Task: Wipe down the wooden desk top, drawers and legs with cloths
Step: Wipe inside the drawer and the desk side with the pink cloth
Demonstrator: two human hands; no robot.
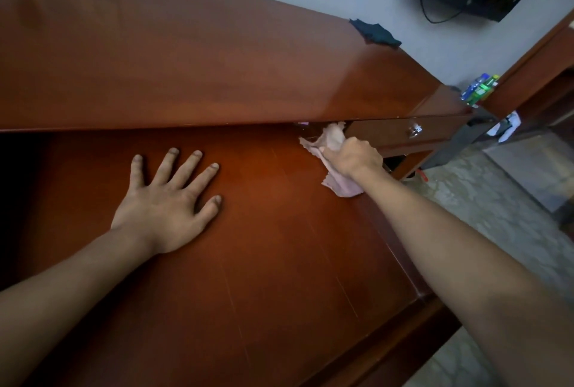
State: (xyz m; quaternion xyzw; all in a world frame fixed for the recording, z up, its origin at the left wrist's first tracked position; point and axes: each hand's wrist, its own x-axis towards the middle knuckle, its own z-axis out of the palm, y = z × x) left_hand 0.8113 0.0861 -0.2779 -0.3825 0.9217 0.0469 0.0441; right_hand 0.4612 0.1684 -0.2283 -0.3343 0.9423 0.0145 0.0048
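Right hand (354, 155) is clenched around a bunched pink cloth (334, 163), pressing it on the pulled-out wooden panel (248, 247) at its far right corner, just under the desk top (186, 60) edge. Left hand (169, 200) lies flat, fingers spread, holding nothing, well to the left. The unwiped panel stretches left and near from the cloth; the drawer front (391, 133) sits immediately right of it, nearer the right hand.
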